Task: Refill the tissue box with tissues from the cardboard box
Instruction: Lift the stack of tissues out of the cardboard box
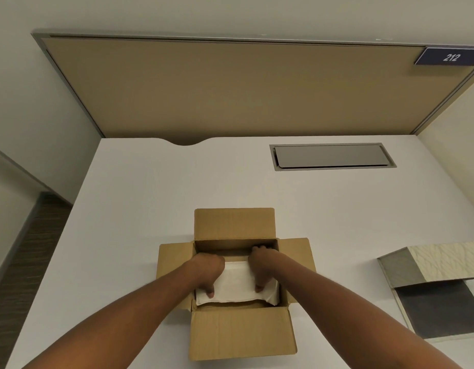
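Inside the open cardboard box (238,326), left hand (208,270) and right hand (261,265) clasp opposite ends of the white tissue stack (234,284), apparently keeping it level for lifting.

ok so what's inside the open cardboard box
A white stack of tissues lies inside the brown cardboard box. Both hands reach in, left hand and right hand gripping its ends. Anything beneath the stack is hidden.

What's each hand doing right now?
Left hand: closed on the left end of the tissues inside the cardboard box.
Right hand: closed on their right end.
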Tool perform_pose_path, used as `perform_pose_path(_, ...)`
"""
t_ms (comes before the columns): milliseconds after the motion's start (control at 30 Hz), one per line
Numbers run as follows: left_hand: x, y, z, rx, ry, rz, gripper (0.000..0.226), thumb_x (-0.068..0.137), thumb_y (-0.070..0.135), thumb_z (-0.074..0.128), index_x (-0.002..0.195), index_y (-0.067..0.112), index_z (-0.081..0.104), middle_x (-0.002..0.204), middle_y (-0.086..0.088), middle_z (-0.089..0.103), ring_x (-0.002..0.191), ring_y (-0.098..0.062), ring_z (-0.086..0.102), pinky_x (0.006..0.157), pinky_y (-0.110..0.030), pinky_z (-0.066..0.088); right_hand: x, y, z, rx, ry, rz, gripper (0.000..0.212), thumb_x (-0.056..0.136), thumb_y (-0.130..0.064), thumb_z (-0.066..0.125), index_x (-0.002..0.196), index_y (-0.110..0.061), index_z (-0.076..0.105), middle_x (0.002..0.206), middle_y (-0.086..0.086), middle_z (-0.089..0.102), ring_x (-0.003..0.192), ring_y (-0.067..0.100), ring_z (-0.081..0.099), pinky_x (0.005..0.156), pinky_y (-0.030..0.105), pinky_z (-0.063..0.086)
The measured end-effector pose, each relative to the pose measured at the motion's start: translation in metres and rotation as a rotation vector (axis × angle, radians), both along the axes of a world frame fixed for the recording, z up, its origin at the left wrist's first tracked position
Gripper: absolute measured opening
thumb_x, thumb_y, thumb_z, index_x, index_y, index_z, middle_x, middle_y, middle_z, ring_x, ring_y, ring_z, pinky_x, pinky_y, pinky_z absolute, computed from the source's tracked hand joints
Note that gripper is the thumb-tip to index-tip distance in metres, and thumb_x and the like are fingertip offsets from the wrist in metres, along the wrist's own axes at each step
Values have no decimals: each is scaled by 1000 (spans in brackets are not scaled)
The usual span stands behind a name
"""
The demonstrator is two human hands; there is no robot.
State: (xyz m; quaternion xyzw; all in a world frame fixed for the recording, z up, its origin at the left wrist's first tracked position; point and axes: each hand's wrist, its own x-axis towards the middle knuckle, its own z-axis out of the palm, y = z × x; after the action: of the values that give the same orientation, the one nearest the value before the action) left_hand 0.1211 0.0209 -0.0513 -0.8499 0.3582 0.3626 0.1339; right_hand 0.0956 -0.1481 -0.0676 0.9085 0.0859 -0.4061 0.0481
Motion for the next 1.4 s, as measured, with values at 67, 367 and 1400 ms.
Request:
perform_pose_path(67,1,3,2,-30,-8,-24,70,71,35,80,125,7,46,119,-12,60,101,-25,61,86,-34,53,-1,-1,-1,19,-11,-6,82,69,-40,81,135,-7,45,135,15,47,117,32,51,101,41,46)
perform_pose_path(367,3,6,2,-119,44,63,92,65,29,85,138,11,31,150,-14,26,116,-26,52,97,-34,49,1,-8,4,144,69,-49,71,67,-35,84,127,-15,51,121,7,61,103,24,61,87,33,53)
perform_pose_path(1400,13,41,-1,-570,49,59,69,72,42,74,130,30,39,128,6,49,116,-7,42,99,-21,38,9,-13,40,459,78,87,72,70,-34,81,130,-20,46,132,6,54,118,25,51,99,38,48)
